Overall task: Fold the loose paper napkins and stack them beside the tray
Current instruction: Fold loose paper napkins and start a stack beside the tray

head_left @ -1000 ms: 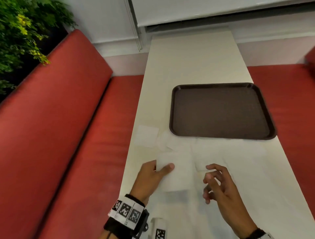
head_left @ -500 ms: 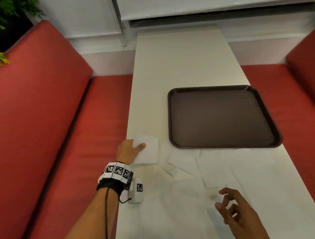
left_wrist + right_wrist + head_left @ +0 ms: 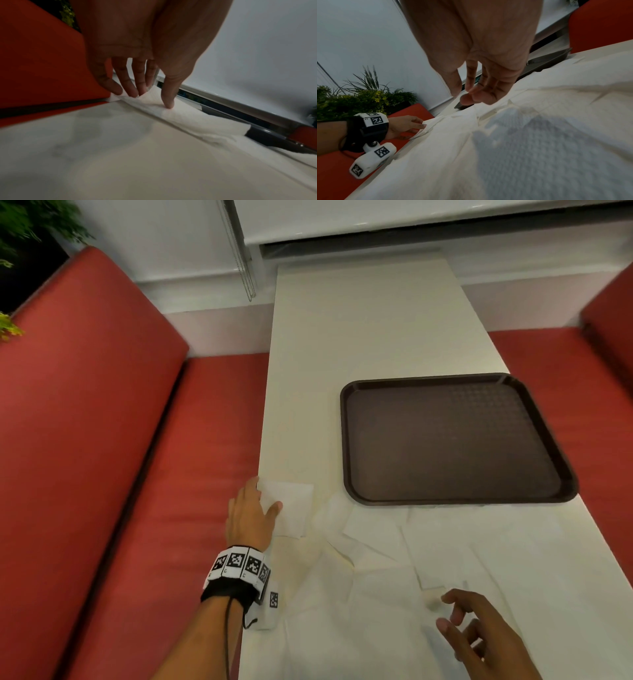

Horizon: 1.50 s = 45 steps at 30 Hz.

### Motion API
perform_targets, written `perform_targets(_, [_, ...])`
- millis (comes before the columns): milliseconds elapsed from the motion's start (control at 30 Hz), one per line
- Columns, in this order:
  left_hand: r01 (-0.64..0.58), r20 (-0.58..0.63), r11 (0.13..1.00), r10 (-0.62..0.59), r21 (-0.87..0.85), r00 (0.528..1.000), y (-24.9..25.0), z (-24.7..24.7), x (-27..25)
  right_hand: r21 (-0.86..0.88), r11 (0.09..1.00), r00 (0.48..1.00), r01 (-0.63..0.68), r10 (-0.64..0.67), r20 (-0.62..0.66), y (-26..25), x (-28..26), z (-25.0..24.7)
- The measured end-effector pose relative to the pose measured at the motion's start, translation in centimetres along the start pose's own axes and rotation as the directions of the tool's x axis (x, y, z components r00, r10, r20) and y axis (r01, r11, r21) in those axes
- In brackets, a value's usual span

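A folded white napkin [image 3: 294, 508] lies at the table's left edge, just left of the dark brown tray [image 3: 346, 440]. My left hand [image 3: 253, 515] pinches it, thumb on top and fingers at its outer edge; in the left wrist view the folded napkin [image 3: 188, 116] lifts slightly between them at my left hand [image 3: 150, 100]. Several loose napkins [image 3: 376, 542] lie spread flat along the tray's near side. My right hand [image 3: 479, 631] hovers over them with fingers loosely curled, holding nothing; the right wrist view shows my right hand [image 3: 471, 94] above the loose napkins [image 3: 539, 135].
The long white table [image 3: 359, 337] runs away from me to a window wall. Red bench seats flank it on the left [image 3: 120, 474] and on the right [image 3: 565, 371]. A green plant [image 3: 20, 227] stands behind the left bench. Blind cords [image 3: 243, 261] hang at the far wall.
My left hand carried the folded napkin from the near middle of the table to the left edge beside the tray. My right hand drew back toward me, still holding nothing.
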State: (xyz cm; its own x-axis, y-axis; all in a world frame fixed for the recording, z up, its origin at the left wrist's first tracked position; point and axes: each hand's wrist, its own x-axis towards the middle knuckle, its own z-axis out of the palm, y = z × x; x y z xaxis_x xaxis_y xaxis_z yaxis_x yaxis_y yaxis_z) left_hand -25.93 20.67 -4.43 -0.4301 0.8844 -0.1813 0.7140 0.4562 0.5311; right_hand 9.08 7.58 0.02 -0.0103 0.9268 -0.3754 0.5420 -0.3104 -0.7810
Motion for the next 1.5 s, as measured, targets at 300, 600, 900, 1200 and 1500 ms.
perform_targets(300, [-0.497, 0.056, 0.762, 0.524, 0.415, 0.85, 3.2, 1.6, -3.8, -0.017, 1.0, 1.0, 0.011, -0.011, 0.004, 0.2, -0.4, -0.3])
perform_targets(600, [-0.404, 0.235, 0.838, 0.336, 0.367, 0.912, 3.3, 3.5, -3.7, -0.006, 0.999, 0.999, 0.036, -0.036, -0.014, 0.7, -1.5, -1.2])
perform_targets(900, [-0.7, 0.149, 0.639, 0.695, 0.319, 0.703, 7.7, 4.3, -7.2, -0.021, 0.999, 0.999, 0.04, -0.04, 0.0, 1.8, -2.0, -1.7])
perform_targets(1200, [-0.786, 0.423, 0.518, 0.662, 0.339, 0.619, 9.6, 7.1, -8.7, -0.03, 0.997, 0.997, 0.075, -0.074, 0.018, 2.5, -2.8, -1.8])
perform_targets(1500, [-0.713, 0.24, 0.607, 0.678, 0.35, 0.695, 9.1, 3.5, -12.3, -0.055, 0.984, 0.984, 0.169, -0.165, 0.065, 2.6, -2.2, -1.8])
